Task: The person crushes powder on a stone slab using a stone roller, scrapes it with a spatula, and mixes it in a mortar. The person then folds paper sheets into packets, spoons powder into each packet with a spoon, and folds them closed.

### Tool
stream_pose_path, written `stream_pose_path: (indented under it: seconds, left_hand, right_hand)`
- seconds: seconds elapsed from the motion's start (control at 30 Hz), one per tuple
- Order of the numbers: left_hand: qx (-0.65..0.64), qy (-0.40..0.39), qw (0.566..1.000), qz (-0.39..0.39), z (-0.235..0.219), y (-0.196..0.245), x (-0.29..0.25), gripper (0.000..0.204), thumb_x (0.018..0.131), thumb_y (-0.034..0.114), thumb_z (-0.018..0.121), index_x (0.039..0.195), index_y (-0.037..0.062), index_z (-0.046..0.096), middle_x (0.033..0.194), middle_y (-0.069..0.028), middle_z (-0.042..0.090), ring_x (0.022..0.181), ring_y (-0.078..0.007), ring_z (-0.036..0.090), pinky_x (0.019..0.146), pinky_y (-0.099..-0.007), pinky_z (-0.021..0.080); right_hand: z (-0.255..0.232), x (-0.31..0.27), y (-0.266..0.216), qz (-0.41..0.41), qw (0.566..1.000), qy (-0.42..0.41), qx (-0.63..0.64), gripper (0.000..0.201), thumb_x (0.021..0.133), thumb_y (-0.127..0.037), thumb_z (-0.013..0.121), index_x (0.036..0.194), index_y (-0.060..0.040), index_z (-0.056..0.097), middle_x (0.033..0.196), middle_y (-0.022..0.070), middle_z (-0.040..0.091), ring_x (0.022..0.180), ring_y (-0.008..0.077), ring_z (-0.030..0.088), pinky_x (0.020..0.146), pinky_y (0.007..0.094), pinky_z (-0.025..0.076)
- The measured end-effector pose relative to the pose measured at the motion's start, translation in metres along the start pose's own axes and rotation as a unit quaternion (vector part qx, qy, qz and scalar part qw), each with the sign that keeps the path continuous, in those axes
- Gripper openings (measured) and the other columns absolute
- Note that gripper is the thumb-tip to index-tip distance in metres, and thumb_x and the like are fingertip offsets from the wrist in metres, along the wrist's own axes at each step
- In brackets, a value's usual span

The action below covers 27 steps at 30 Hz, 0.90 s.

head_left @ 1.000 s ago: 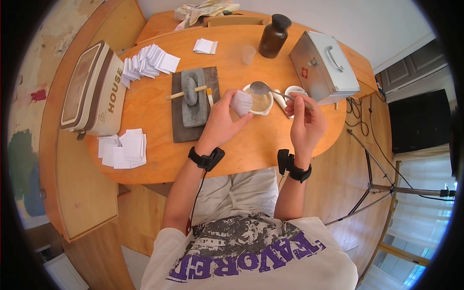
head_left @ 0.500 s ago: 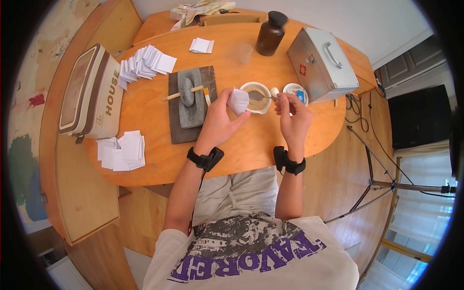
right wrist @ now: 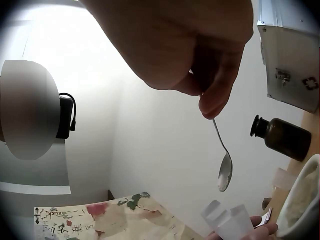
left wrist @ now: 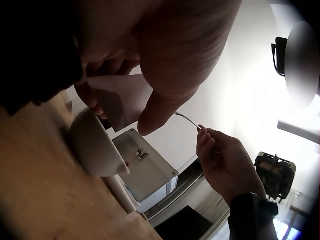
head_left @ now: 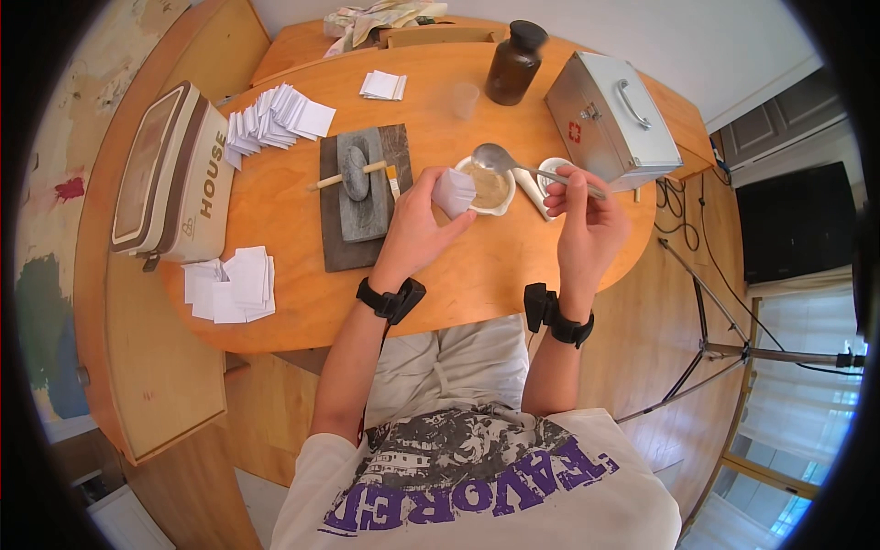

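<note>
My left hand (head_left: 420, 218) holds a small white paper pouch (head_left: 453, 192), its top gaping in the right wrist view, at the left rim of a white mortar (head_left: 504, 212). Beige powder (head_left: 493, 186) lies in the mortar. My right hand (head_left: 588, 225) pinches a metal spoon (head_left: 493, 158) by its handle, the bowl of the spoon raised over the mortar's far side. In the right wrist view some pale powder clings to the spoon (right wrist: 225, 172), just above the pouch (right wrist: 231, 224). A white pestle (head_left: 532, 192) lies right of the mortar.
Behind the right hand is a small white dish (head_left: 547, 169), near a metal first-aid case (head_left: 605, 124). A brown bottle (head_left: 515, 64) and clear cup (head_left: 465, 101) stand farther back. Left are a grey grinding stone (head_left: 362, 206), brush (head_left: 393, 181) and stacked paper packets (head_left: 280, 117).
Half a second ago the spoon was down in the powder; now it is lifted, with my right hand farther right. My left hand keeps the pouch at the rim.
</note>
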State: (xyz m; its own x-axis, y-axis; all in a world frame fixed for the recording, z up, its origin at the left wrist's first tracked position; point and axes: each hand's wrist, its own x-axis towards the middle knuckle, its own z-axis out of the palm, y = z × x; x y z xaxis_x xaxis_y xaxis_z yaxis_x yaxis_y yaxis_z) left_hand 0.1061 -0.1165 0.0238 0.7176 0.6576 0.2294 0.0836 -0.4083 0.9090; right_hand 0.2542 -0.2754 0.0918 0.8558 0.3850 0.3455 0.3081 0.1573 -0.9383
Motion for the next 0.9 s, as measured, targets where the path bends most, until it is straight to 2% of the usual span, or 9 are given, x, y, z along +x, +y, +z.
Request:
stream_pose_path:
  seconds: [0.17,0.23,0.27,0.33,0.47,0.53,0.57,0.73,0.9]
  left_hand:
    - [-0.005,-0.005,1.0,-0.004,-0.001,0.0,0.001,0.065,0.092,0.026,0.094,0.142,-0.0025,0.064,0.129,-0.0207,0.078,0.12,-0.0341,0.074,0.106,-0.0443,0.057]
    - [-0.012,-0.011,1.0,-0.011,-0.001,0.002,0.001,0.063,0.092,0.024,0.093,0.142,-0.0024,0.064,0.128,-0.0202,0.079,0.12,-0.0336,0.074,0.106,-0.0441,0.057]
    - [-0.012,-0.01,1.0,-0.011,-0.002,0.003,0.001,0.063,0.092,0.024,0.093,0.142,-0.0024,0.064,0.128,-0.0202,0.079,0.12,-0.0336,0.074,0.106,-0.0441,0.057]
    - [-0.002,-0.014,1.0,-0.004,-0.002,0.005,0.001,0.059,0.092,0.019,0.092,0.139,-0.0011,0.062,0.129,-0.0249,0.077,0.124,-0.0423,0.075,0.106,-0.0485,0.059]
    - [0.004,-0.01,1.0,0.005,-0.001,0.002,0.001,0.06,0.092,0.019,0.092,0.139,-0.0011,0.061,0.129,-0.025,0.077,0.123,-0.0427,0.075,0.105,-0.0486,0.059]
    - [0.003,-0.003,1.0,-0.008,-0.001,0.003,0.0,0.066,0.092,0.025,0.094,0.143,-0.0039,0.063,0.127,-0.0215,0.079,0.122,-0.035,0.075,0.106,-0.0442,0.057]
    - [0.003,-0.003,1.0,-0.008,-0.001,0.002,0.0,0.066,0.092,0.025,0.094,0.143,-0.0039,0.063,0.127,-0.0215,0.079,0.122,-0.035,0.075,0.106,-0.0442,0.057]
    - [-0.008,0.0,1.0,-0.003,0.0,-0.001,0.0,0.065,0.092,0.025,0.093,0.142,-0.0042,0.063,0.127,-0.0221,0.078,0.121,-0.036,0.075,0.105,-0.0444,0.057]
    - [-0.001,-0.001,1.0,0.005,0.0,-0.003,0.0,0.065,0.093,0.025,0.092,0.143,-0.0044,0.063,0.127,-0.0223,0.078,0.121,-0.0362,0.076,0.105,-0.0444,0.057]
  right_hand:
    - [0.008,-0.016,-0.003,-0.11,0.988,-0.062,-0.089,0.011,0.111,-0.003,0.074,0.114,0.0036,0.082,0.089,0.0074,0.082,0.078,0.0129,0.079,0.07,0.0271,0.062]
    - [0.007,-0.017,0.002,-0.202,0.964,-0.09,-0.148,0.009,0.109,0.0,0.075,0.114,0.0033,0.081,0.089,0.0083,0.081,0.077,0.0143,0.08,0.07,0.0269,0.062]
    - [0.008,-0.017,0.001,-0.202,0.964,-0.09,-0.147,0.009,0.109,0.0,0.075,0.114,0.0033,0.081,0.089,0.0083,0.081,0.077,0.0143,0.08,0.07,0.0269,0.062]
    - [0.009,-0.016,-0.001,-0.239,0.957,-0.078,-0.146,0.009,0.108,0.001,0.075,0.114,0.0025,0.081,0.089,0.008,0.081,0.077,0.0147,0.08,0.07,0.0274,0.061]
    - [0.008,-0.015,0.006,-0.176,0.977,-0.062,-0.105,0.01,0.109,0.0,0.074,0.116,0.0023,0.081,0.089,0.0078,0.081,0.077,0.0144,0.079,0.07,0.0278,0.062]
    - [0.006,-0.012,0.018,-0.109,0.99,-0.012,-0.094,0.012,0.11,-0.003,0.074,0.117,0.0024,0.082,0.09,0.0091,0.082,0.077,0.0147,0.08,0.071,0.0281,0.063]
    - [0.005,-0.01,0.024,-0.109,0.99,-0.012,-0.094,0.012,0.11,-0.003,0.074,0.117,0.0024,0.082,0.09,0.0091,0.082,0.077,0.0147,0.08,0.071,0.0281,0.063]
    - [-0.001,-0.007,0.053,-0.096,0.975,-0.083,-0.185,0.013,0.111,-0.007,0.074,0.116,0.0021,0.082,0.091,0.0105,0.085,0.079,0.0154,0.082,0.071,0.0282,0.063]
    - [0.001,-0.012,0.064,-0.041,0.982,-0.081,-0.165,0.017,0.113,-0.012,0.073,0.115,0.0022,0.082,0.089,0.0096,0.084,0.078,0.0149,0.081,0.071,0.0286,0.063]
